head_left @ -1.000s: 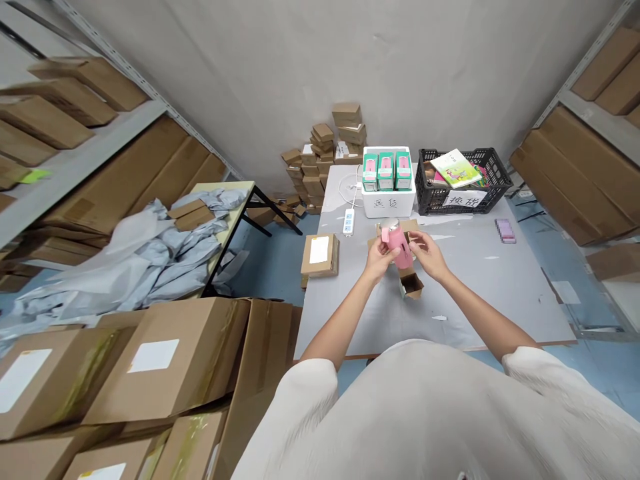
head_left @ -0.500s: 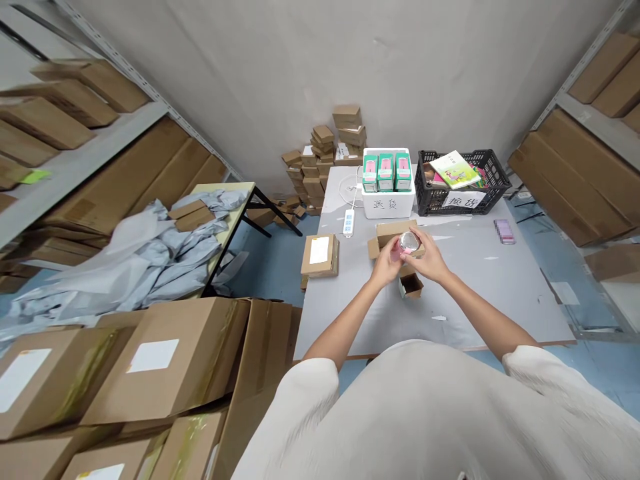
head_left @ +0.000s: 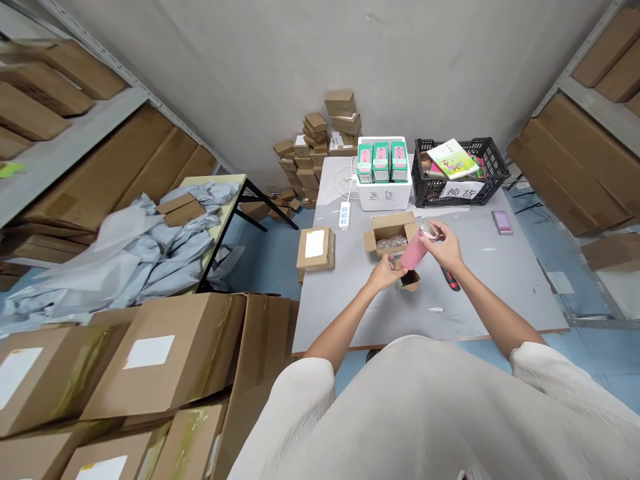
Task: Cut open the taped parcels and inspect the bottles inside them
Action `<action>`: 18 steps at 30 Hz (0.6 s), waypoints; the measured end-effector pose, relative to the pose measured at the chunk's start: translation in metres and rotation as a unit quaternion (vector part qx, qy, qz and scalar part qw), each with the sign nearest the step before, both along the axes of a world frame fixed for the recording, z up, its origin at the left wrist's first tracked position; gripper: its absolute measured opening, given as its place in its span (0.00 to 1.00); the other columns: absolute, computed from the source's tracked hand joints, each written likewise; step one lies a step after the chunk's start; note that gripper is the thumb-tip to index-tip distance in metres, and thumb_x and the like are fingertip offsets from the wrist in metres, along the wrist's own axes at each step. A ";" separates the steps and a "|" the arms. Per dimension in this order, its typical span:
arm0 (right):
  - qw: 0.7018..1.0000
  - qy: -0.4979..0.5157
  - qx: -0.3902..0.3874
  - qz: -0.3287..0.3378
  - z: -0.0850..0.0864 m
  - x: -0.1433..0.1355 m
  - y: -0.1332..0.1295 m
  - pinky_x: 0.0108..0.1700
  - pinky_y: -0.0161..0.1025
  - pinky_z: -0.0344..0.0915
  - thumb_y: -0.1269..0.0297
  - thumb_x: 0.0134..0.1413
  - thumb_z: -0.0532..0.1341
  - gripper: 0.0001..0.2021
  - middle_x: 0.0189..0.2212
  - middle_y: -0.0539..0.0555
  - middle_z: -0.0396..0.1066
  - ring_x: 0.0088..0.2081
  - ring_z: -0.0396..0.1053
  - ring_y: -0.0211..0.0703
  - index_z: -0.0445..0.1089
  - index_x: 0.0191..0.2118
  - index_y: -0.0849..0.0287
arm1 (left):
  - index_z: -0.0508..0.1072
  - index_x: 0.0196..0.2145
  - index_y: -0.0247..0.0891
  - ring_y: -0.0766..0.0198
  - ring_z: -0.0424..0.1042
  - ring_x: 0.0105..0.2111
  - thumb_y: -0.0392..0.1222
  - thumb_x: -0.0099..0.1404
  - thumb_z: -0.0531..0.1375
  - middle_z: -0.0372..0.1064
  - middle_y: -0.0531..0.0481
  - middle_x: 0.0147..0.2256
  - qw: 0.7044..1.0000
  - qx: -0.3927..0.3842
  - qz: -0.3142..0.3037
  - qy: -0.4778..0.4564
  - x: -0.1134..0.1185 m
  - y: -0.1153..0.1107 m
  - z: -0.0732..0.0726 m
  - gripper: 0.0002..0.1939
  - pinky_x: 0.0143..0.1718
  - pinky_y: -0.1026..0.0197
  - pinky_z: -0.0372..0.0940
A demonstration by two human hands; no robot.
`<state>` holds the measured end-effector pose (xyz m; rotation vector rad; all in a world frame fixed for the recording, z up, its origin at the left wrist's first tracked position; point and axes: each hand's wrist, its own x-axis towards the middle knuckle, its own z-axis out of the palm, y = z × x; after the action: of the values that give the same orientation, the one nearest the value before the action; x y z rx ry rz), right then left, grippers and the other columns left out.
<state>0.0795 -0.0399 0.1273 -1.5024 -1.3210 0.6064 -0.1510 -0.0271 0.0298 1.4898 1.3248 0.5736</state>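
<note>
A pink cylindrical bottle with a silvery top [head_left: 415, 251] is held tilted between both hands above the grey table [head_left: 475, 293]. My left hand [head_left: 384, 274] grips its lower end, and my right hand [head_left: 447, 247] grips it by the silvery end. Partly hidden beneath the bottle is a small open box [head_left: 411, 282]. Just behind stands an open cardboard box [head_left: 391, 230] with clear wrapping inside. A red and black tool [head_left: 451, 280] lies on the table, close to my right wrist.
A white bin [head_left: 384, 195] holds green and pink boxes; beside it is a black crate [head_left: 425, 193] with booklets. A power strip [head_left: 344, 216] and a closed carton [head_left: 317, 249] are at left. Large cartons [head_left: 150, 353] stand lower left.
The bottle has turned from showing its silvery end to showing its pink side. My right hand has moved right along with that end. The wrapping and the red and black tool have come into view.
</note>
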 end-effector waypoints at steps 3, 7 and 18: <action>1.000 0.006 -0.009 0.008 -0.006 0.000 -0.004 0.54 0.53 0.75 0.45 0.50 0.73 0.32 0.51 0.60 0.79 0.49 0.76 0.55 0.76 0.58 0.57 | 0.65 0.44 0.45 0.61 0.72 0.26 0.48 0.48 0.79 0.71 0.58 0.27 0.997 -0.060 -0.032 0.027 0.004 -0.009 -0.012 0.33 0.33 0.58 0.67; 1.000 -0.008 -0.015 0.024 -0.010 -0.004 -0.007 0.54 0.52 0.75 0.45 0.50 0.73 0.31 0.50 0.60 0.79 0.48 0.75 0.54 0.76 0.57 0.57 | 0.61 0.44 0.46 0.62 0.72 0.23 0.42 0.52 0.76 0.70 0.62 0.24 0.993 -0.109 -0.035 -0.003 0.010 -0.011 -0.019 0.31 0.30 0.60 0.63; 0.996 -0.038 -0.044 0.065 -0.037 -0.003 -0.011 0.51 0.49 0.75 0.50 0.49 0.72 0.30 0.44 0.54 0.77 0.44 0.74 0.49 0.75 0.57 0.55 | 0.64 0.49 0.45 0.59 0.73 0.31 0.32 0.61 0.66 0.72 0.58 0.29 0.998 -0.005 -0.015 0.067 0.008 -0.003 -0.008 0.22 0.36 0.59 0.62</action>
<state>0.0761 -0.0506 0.0908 -1.5306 -1.4760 0.7045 -0.1434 -0.0301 0.0213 1.5590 1.4030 0.4542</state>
